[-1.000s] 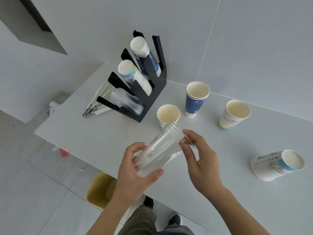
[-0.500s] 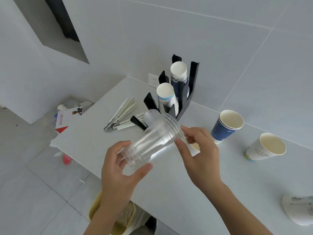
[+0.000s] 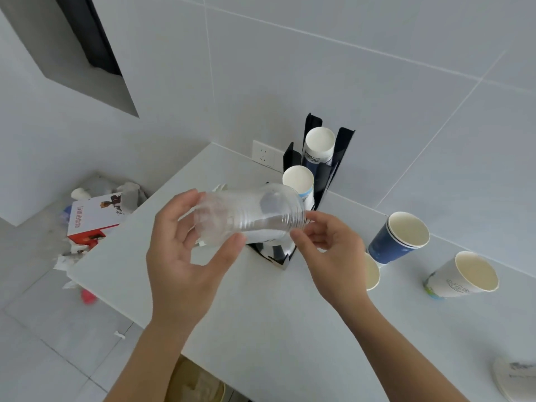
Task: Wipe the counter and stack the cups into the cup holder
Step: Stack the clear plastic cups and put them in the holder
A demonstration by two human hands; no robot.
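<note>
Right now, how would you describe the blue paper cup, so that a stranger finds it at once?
Start at the black cup holder standing against the tiled wall on the white counter. Just to its right, three open cups stand upright on the counter. The blue paper cup is the one nearest the wall, and the only one with a dark blue side; its neighbours are white or pale.

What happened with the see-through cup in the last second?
Both hands carried the clear plastic cup from near the counter's front edge toward the black cup holder, its open end leading. The left hand kept gripping its base and the right hand kept fingertips at its rim; nothing was let go. The blue paper cup and white paper cup stayed upright on the counter.
</note>
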